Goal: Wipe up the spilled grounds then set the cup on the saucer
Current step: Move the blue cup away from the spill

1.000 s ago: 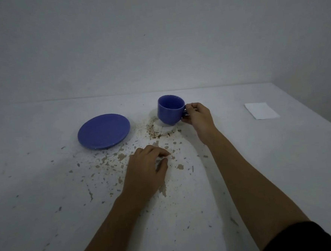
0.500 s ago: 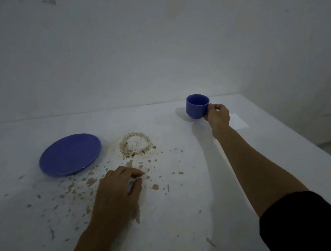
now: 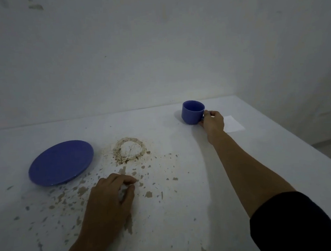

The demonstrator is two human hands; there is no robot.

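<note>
Our right hand [image 3: 213, 122] pinches the handle of the blue cup [image 3: 192, 112], upright near the worktop's [image 3: 187, 231] far right corner, a white paper [image 3: 233, 123] just behind. Our left hand [image 3: 109, 198], fingers loosely curled, rests among spilled grounds [image 3: 128, 150]; the saucer [image 3: 61, 165] sits toward the left edge.

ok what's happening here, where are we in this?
A person's right hand holds the blue cup by its handle at the far right of the white table, beside a white napkin. The left hand rests, fingers curled, on the table among the spilled grounds, which include a ring-shaped mark. Nothing looks wiped yet. The blue saucer sits empty on the left.
</note>
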